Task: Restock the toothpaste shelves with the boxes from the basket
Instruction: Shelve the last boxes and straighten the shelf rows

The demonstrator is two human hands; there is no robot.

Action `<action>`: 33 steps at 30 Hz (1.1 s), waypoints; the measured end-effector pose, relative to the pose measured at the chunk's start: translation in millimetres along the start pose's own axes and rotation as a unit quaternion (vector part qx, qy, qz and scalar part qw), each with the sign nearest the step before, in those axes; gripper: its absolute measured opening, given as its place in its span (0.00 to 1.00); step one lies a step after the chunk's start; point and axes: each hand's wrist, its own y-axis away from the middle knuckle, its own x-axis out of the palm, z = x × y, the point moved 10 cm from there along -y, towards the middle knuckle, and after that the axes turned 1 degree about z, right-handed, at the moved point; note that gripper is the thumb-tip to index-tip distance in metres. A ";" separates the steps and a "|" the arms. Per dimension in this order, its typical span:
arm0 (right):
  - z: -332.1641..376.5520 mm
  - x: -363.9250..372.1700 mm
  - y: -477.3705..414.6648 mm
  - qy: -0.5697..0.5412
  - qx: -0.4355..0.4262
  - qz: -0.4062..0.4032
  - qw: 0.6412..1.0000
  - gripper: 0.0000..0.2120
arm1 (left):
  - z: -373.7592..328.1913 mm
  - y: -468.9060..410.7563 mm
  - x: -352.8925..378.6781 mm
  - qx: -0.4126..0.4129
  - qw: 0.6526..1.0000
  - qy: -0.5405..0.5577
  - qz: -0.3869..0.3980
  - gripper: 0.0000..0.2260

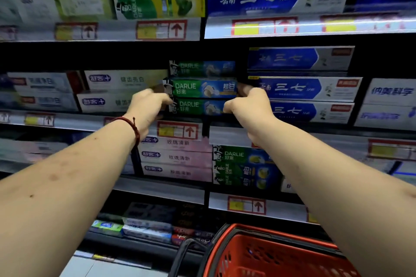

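Head view: a shop's shelving unit is seen filling the whole far side, its levels stacked with toothpaste boxes laid lengthwise and fronted by pale rails with red-framed price labels (177,130). On the middle shelf (74,120), a green box (202,88) is held as the middle one of a stack of three alike; its left end is gripped by the curled fingers of the left hand (146,105), its right end by those of the right hand (249,103). A red bracelet (132,126) is worn on the left wrist. White boxes (121,78) are stacked just left of the stack, blue boxes (299,87) just right. Pink boxes (177,157) are seen on the level below. A red basket (258,234) is placed near, low at the right, in front of the bottom level; the edges of the frame are blurred.
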 end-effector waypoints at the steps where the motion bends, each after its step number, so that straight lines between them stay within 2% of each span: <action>1: -2.3 1.0 -0.2 0.010 0.001 -0.004 1.000 0.36 | 3.6 -2.6 3.0 -0.001 1.000 -0.022 0.006 0.09; 4: -8.1 3.3 1.4 0.043 0.006 -0.015 0.999 0.34 | 10.0 -4.2 11.8 -0.006 0.998 -0.054 0.031 0.12; 8: -7.7 2.2 5.7 0.066 0.016 0.003 0.998 0.29 | 9.0 -2.1 19.1 -0.003 0.991 -0.117 0.062 0.27; 10: -5.2 2.2 8.1 0.091 0.005 0.017 0.996 0.23 | 6.0 0.1 19.3 -0.002 0.986 -0.158 0.060 0.25; 12: -1.4 1.8 9.0 0.137 -0.027 0.017 0.990 0.21 | -1.3 5.9 18.6 0.013 0.975 -0.217 0.043 0.17; 13: 1.6 0.6 11.4 0.166 -0.053 0.011 0.985 0.23 | -7.2 11.1 18.1 0.031 0.967 -0.252 0.031 0.16; 17: 13.2 -0.6 31.8 0.286 -0.164 0.020 0.944 0.30 | -36.2 37.7 24.0 0.164 0.906 -0.391 0.000 0.28; 20: 9.1 -5.1 48.5 0.347 -0.191 0.053 0.917 0.32 | -45.1 63.4 39.0 0.220 0.855 -0.468 0.022 0.31; 27: -25.8 -47.1 90.9 0.403 -0.173 0.094 0.894 0.32 | -35.2 148.4 102.1 0.275 0.810 -0.502 0.125 0.30; 33: -91.5 -86.7 130.3 0.446 -0.149 0.113 0.875 0.32 | 14.5 221.2 172.0 0.287 0.786 -0.513 0.193 0.30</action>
